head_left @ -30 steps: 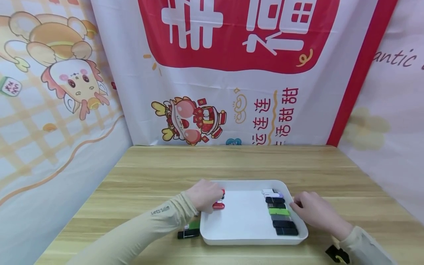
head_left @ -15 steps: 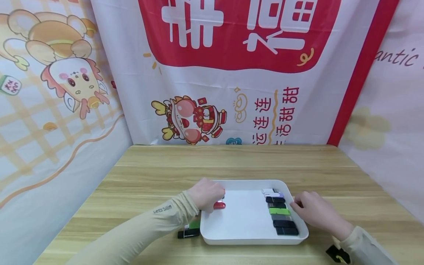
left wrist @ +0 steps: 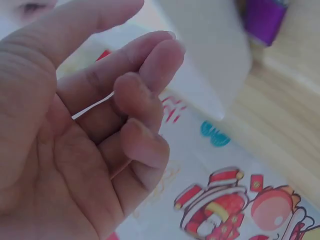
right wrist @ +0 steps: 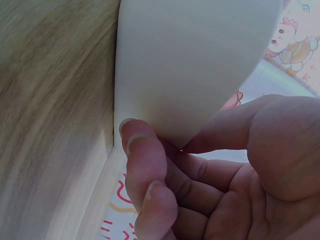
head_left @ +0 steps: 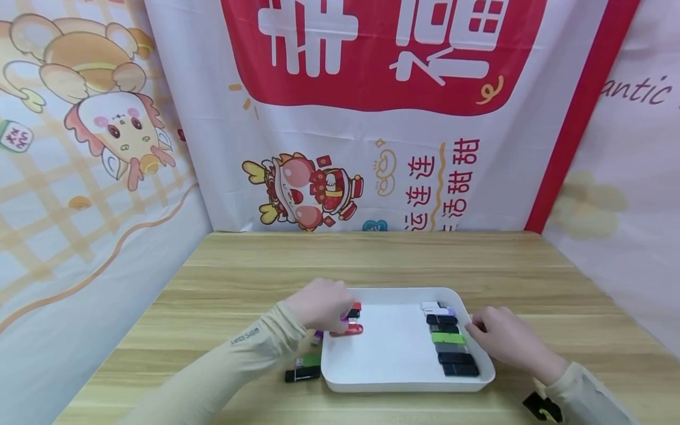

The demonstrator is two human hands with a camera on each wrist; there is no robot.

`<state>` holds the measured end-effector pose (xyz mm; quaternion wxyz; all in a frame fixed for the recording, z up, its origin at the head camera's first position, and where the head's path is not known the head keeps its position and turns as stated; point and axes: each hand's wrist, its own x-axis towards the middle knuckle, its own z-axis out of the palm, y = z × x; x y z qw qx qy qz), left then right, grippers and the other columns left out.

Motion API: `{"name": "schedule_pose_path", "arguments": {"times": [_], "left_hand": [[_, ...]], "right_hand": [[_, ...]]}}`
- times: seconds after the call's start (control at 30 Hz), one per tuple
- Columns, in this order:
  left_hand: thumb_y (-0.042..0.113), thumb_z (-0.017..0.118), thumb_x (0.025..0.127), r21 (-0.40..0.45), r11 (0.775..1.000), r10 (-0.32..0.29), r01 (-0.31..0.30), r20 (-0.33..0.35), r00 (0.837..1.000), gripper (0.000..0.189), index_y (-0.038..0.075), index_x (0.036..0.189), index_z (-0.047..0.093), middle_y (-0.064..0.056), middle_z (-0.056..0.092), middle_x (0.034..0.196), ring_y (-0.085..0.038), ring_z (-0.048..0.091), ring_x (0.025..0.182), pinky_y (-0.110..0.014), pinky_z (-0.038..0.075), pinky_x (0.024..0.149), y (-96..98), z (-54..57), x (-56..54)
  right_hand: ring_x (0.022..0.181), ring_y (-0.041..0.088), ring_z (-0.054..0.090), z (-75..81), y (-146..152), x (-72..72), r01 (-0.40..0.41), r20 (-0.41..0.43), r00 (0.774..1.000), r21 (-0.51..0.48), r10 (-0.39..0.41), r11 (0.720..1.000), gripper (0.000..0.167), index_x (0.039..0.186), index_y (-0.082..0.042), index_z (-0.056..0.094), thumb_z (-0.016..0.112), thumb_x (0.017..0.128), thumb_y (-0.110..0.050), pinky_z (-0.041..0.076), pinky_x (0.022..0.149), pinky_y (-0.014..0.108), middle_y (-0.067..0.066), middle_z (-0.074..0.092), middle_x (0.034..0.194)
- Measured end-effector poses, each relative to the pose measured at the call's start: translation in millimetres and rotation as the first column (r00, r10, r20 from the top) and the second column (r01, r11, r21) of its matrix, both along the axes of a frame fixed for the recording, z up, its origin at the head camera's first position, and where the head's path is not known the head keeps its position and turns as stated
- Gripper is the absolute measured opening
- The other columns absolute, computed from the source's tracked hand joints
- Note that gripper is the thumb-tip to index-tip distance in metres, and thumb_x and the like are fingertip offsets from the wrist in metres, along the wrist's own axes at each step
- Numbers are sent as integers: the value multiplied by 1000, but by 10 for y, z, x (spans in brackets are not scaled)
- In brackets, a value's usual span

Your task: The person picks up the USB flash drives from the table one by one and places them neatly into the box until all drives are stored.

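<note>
Over the left side of a white tray (head_left: 390, 386), my left hand (head_left: 321, 304) hovers beside a few USB flash drives, among them a red one (head_left: 347, 330). In the left wrist view, its loosely bent fingers (left wrist: 135, 95) and thumb stand apart with nothing between them. A purple drive (left wrist: 266, 20) lies on the table outside the tray wall. My right hand (head_left: 512, 339) grips the tray's right rim. The right wrist view has its thumb and fingers (right wrist: 145, 160) on either side of the tray wall (right wrist: 190, 60).
Several flash drives line the tray's right side, including a lime green one (head_left: 448, 338) and a black one (head_left: 460, 370). On the wooden table (head_left: 239, 265), left of the tray, lie a green drive (head_left: 312, 360) and a black drive (head_left: 303, 374). Printed cloth (head_left: 297, 130) hangs behind.
My left hand has lifted slightly up and left from the red drive, uncovering more of the drives beneath it. The right hand stays on the tray rim.
</note>
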<state>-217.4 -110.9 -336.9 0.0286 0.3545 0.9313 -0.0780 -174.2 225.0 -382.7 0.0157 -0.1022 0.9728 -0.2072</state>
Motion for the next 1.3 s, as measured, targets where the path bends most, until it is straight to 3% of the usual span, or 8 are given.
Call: {"name": "schedule_pose_path", "arguments": {"times": [0.2, 0.3, 0.37, 0.47, 0.57, 0.67, 1.0, 1.3], "left_hand": [[20, 75, 85, 186, 983, 10, -11, 8, 1000, 18, 20, 71, 63, 11, 52, 61, -6, 48, 53, -22, 43, 50, -264, 255, 139], [17, 72, 85, 239, 969, 50, -55, 27, 998, 17, 19, 71, 62, 11, 47, 59, -5, 43, 51, -23, 40, 49, -422, 352, 230], [14, 71, 83, 262, 958, 94, -115, 94, 991, 17, 18, 69, 60, 9, 45, 57, -6, 41, 50, -24, 37, 48, -528, 403, 284], [12, 70, 79, 265, 942, 147, -205, 226, 963, 17, 17, 68, 58, 7, 48, 59, -7, 42, 52, -27, 36, 49, -665, 435, 334], [11, 70, 76, 245, 935, 171, -257, 323, 931, 14, 16, 69, 60, 6, 51, 62, -8, 44, 55, -28, 37, 50, -744, 411, 344], [11, 70, 74, 225, 941, 165, -253, 351, 922, 14, 15, 66, 59, 8, 49, 59, -7, 42, 54, -27, 34, 49, -764, 360, 314], [17, 75, 75, 140, 944, 240, -298, 328, 914, 19, 14, 67, 59, 6, 51, 61, -8, 43, 56, -27, 36, 51, -737, 283, 210], [23, 77, 75, 100, 945, 268, -310, 303, 915, 31, 16, 61, 51, 7, 41, 55, -7, 34, 49, -25, 28, 46, -658, 167, 182]], "right_hand": [[49, 14, 45, -5, 11, -1, -4, -5, 1000, 2, 4, 1000, 21, 73, -12, 63, 63, 94, -14, 36, 45, 27, 0, 47, 56], [49, 14, 45, -4, 3, 5, -2, 0, 1000, 4, 2, 1000, 21, 73, -12, 63, 63, 94, -14, 36, 45, 27, 0, 47, 55], [49, 14, 45, -2, -4, 6, -3, 0, 1000, 5, 3, 1000, 22, 72, -12, 63, 63, 94, -14, 36, 45, 27, 0, 46, 55], [49, 14, 45, 0, -16, 2, 5, 6, 1000, 7, -5, 1000, 22, 72, -12, 63, 63, 94, -14, 36, 45, 26, -1, 46, 55], [49, 14, 45, -8, -20, -2, 3, 9, 1000, 9, -3, 1000, 22, 72, -12, 62, 63, 94, -14, 36, 45, 27, 0, 46, 55], [50, 14, 46, -17, -17, 0, 9, 15, 1000, 8, -9, 1000, 21, 73, -12, 63, 64, 93, -14, 36, 46, 27, 0, 47, 56], [51, 14, 46, -14, 3, -1, 4, -8, 1000, 8, -4, 1000, 18, 76, -11, 66, 63, 93, -14, 36, 46, 27, 0, 48, 58], [51, 14, 46, -3, -11, -1, -1, 3, 1000, 5, 1, 1000, 18, 76, -11, 66, 63, 93, -14, 37, 46, 27, 0, 49, 57]]}}
